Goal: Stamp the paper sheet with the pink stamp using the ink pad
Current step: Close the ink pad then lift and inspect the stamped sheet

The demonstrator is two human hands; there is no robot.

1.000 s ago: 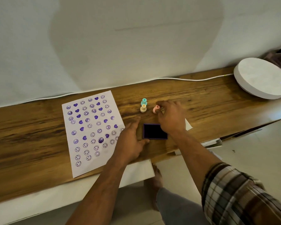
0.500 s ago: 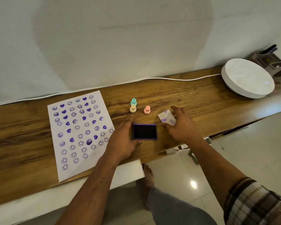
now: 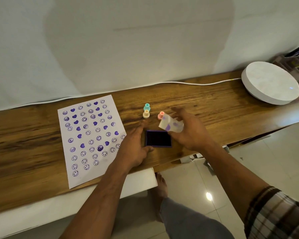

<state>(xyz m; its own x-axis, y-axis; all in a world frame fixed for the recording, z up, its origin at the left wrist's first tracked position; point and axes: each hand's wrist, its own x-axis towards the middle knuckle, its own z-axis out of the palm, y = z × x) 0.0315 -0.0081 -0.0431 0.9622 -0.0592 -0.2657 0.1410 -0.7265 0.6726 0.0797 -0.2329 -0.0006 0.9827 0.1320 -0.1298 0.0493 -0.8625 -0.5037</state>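
A white paper sheet (image 3: 91, 135) covered in purple smileys and hearts lies on the wooden desk (image 3: 214, 107). The dark ink pad (image 3: 158, 138) lies open to its right. The pink stamp (image 3: 160, 115) stands upright behind the pad, touched by no hand. My left hand (image 3: 136, 147) rests flat on the desk, its fingers against the pad's left edge. My right hand (image 3: 188, 130) hovers over the pad's right corner and holds the pad's white lid (image 3: 171, 125), which has purple spots and is tilted.
A teal stamp (image 3: 146, 106) and a cream stamp (image 3: 146, 114) stand left of the pink one. A round white device (image 3: 271, 83) sits at the desk's far right, with a white cable (image 3: 188, 82) along the wall. A pen holder (image 3: 293, 62) stands behind it.
My right hand let go of the pink stamp, moved right to the white lid, picked it up and now carries it back over the ink pad. My left hand stayed by the pad.
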